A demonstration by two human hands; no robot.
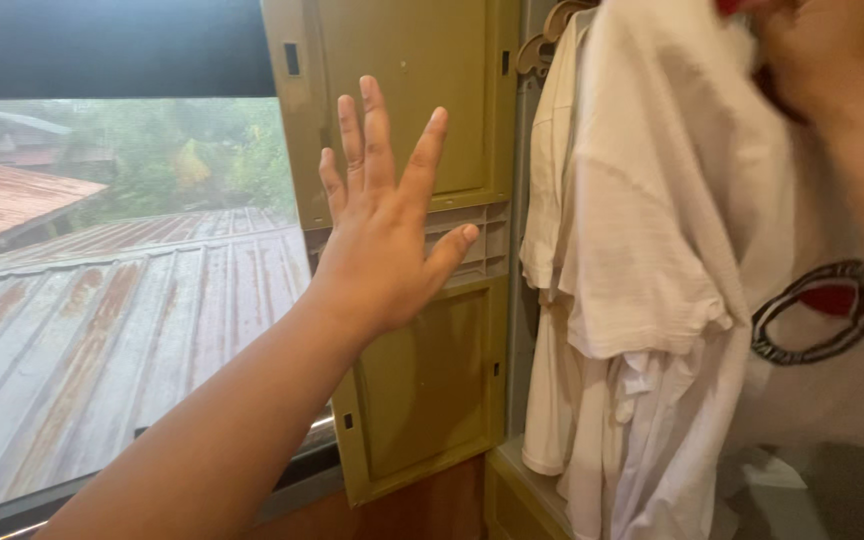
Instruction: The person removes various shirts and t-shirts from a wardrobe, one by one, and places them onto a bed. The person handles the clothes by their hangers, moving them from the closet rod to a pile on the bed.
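Olive-green shutter [422, 150] directly behind spread fingers [377, 140] of left hand [382, 240], contact unclear. White shirts [642, 250] hang right of fingers; right hand [832, 60] at top, grip unclear.

Right hand [820, 60]: blurred, close to the lens, cut off by the top and right edges; fingers not visible, hold undeterminable. White shirts [652, 260]: hems cut off at the bottom edge; round chest emblem [817, 310] partly covered by the forearm. Wooden hanger [550, 30]: mostly hidden.
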